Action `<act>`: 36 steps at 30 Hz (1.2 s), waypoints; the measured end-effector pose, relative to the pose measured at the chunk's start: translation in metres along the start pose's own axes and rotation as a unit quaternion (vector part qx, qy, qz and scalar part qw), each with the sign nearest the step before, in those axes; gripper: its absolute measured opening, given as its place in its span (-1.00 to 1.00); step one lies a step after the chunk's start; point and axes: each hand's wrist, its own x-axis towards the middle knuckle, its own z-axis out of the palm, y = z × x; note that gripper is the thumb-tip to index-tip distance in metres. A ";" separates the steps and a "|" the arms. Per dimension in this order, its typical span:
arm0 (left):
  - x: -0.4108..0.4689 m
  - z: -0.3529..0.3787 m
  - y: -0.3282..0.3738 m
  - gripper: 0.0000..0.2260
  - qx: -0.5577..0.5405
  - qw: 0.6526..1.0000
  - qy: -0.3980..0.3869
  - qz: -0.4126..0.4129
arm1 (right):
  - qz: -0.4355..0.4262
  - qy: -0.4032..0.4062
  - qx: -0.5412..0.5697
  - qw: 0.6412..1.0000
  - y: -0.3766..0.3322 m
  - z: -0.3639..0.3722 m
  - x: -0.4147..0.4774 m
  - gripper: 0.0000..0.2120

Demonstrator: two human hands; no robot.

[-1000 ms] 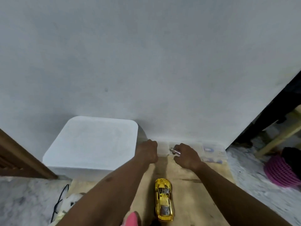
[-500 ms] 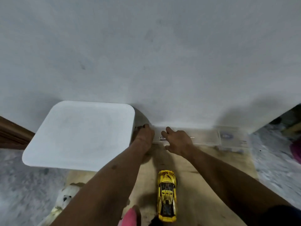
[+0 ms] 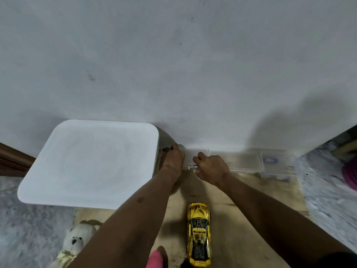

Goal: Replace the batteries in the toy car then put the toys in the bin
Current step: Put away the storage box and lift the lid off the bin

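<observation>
We judge this to be the tool-fetching step, before the toy car [image 3: 199,235] has been opened. The car lies on its wheels at the lower centre of the frame, on a wooden board [image 3: 251,200] on the floor, nose towards the wall, and neither of our hands touches it.

Our right hand [image 3: 211,167], at mid-frame, is curled round a small screwdriver [image 3: 192,167]. Its clear handle pokes out to the left and a thin tip shows to the right. Our left hand [image 3: 172,161] rests just beside it on the left end of a clear box [image 3: 243,161] that sits against the wall. We cannot tell whether its fingers grip the box or only lie on it.

The white bin [image 3: 92,163] fills the left of the frame with its lid on, and a stuffed bear [image 3: 74,240] lies at the lower left.

Next we would bring the screwdriver down to the car and turn the car over to reach the battery cover. That calls for one hand to steady the glossy body.
</observation>
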 end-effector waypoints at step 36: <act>0.023 -0.047 -0.046 -0.68 -0.226 0.972 0.013 0.057 | 0.001 0.019 0.252 0.967 -0.029 0.012 0.031 -0.59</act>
